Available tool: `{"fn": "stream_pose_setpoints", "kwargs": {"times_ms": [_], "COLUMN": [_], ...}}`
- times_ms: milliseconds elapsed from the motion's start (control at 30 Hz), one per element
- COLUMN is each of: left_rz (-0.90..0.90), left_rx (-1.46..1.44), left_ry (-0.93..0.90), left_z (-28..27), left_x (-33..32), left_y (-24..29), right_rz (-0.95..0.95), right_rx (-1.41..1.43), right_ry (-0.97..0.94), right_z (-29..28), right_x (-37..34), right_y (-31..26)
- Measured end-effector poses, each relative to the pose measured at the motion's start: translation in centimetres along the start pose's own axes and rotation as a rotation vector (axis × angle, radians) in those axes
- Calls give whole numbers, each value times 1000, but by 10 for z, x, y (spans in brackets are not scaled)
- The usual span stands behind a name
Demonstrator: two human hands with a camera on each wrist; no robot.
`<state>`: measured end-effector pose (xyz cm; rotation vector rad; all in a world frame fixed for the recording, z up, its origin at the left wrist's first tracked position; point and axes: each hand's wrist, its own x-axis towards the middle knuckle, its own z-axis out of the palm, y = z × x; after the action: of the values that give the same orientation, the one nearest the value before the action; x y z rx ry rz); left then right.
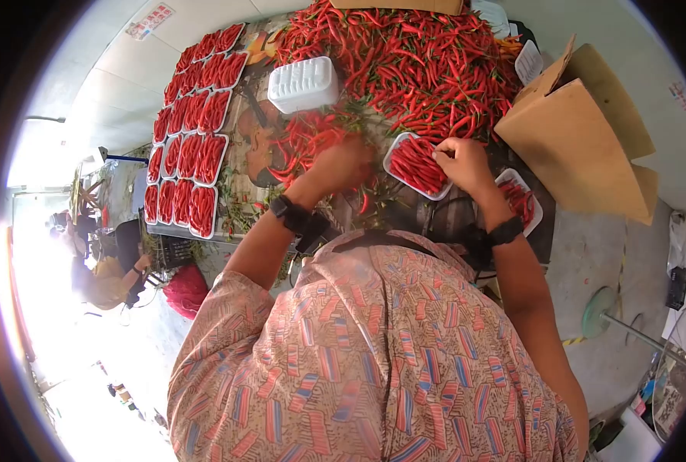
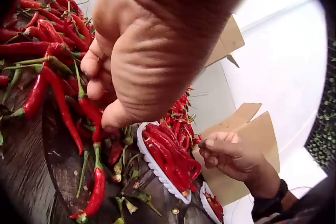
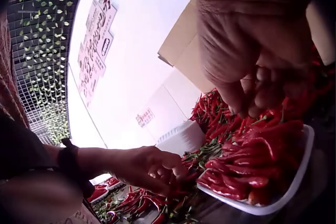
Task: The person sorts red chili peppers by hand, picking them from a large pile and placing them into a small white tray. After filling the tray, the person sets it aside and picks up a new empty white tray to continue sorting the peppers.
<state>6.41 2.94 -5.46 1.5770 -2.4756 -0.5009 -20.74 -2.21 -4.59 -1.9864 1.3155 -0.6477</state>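
Note:
Above a loose heap of red chili peppers (image 1: pixel 304 138), my left hand (image 1: pixel 341 163) reaches down, blurred in the head view. Its thumb and curled fingers pinch a red chili pepper (image 2: pixel 90 109) with a green stem in the left wrist view. My right hand (image 1: pixel 466 165) hovers over the right rim of a white ribbed tray (image 1: pixel 441 194), fingers curled and fingertips together. Neatly laid chilies (image 3: pixel 247 163) fill that tray. I cannot tell whether the right fingertips pinch a chili; the palm hides part of them in the right wrist view.
Filled chili trays (image 1: pixel 193 154) stand in rows at the left. A stack of white trays (image 1: pixel 303 85) stands before the big chili pile (image 1: pixel 435 69). A cardboard box (image 1: pixel 581 131) stands at right, near another partly filled tray (image 1: pixel 534 208). Another person (image 1: pixel 112 277) is at far left.

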Motion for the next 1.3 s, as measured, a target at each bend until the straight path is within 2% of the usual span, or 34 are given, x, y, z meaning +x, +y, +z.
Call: {"fn": "stream_pose_setpoints", "kwargs": {"times_ms": [167,233,267,333,367,433,467,533,600,667,733,800,900,1067,1167,1233,1267,1300], "left_rz": [128,-32,-32,-241,-239,-321,-317,-281,-260,-239,-183,-206,-205,-173,-181,-204,-205,-245], "left_rx": [-100,-122,-118,-392,-389,-688,-686,-950,-921,-891,-830,-790,-748,-658,-722,-1013,-1013,-1143], "left_ry": [137,62,65,136,141,215,218,355,335,309,370,380,410,419,382,328,326,303], "left_z": [-21,-31,-35,-42,-42,-45,-43,-52,-57,-57,-53,-54,-54,-60,-53,-49,-47,-50], "left_x": [-6,-6,-6,-5,-3,1,3,7,12,15,17,16,17,17,20,22,23,24], "left_y": [6,-3,-6,-10,-14,-18,-17,8,19,24,28,34,39,49,44,40,38,41], "right_rz": [-31,-47,-50,-93,-98,-62,-60,-27,33,67,100,150,154,195,181,155,120,85], "right_rx": [9,42,42,93,92,214,272,381,594,683,774,890,992,965,897,846,850,854], "right_ry": [-27,-66,-63,-99,-97,-158,-172,-196,-225,-243,-260,-308,-302,-303,-286,-262,-251,-242], "right_z": [1,1,2,6,9,13,14,17,23,23,18,15,18,25,23,19,17,16], "right_x": [-1,1,3,8,11,18,19,24,28,27,25,24,23,27,26,26,25,24], "right_y": [-11,-18,-23,-32,-35,-47,-52,-62,-70,-74,-82,-85,-80,-62,-63,-66,-68,-68]}}
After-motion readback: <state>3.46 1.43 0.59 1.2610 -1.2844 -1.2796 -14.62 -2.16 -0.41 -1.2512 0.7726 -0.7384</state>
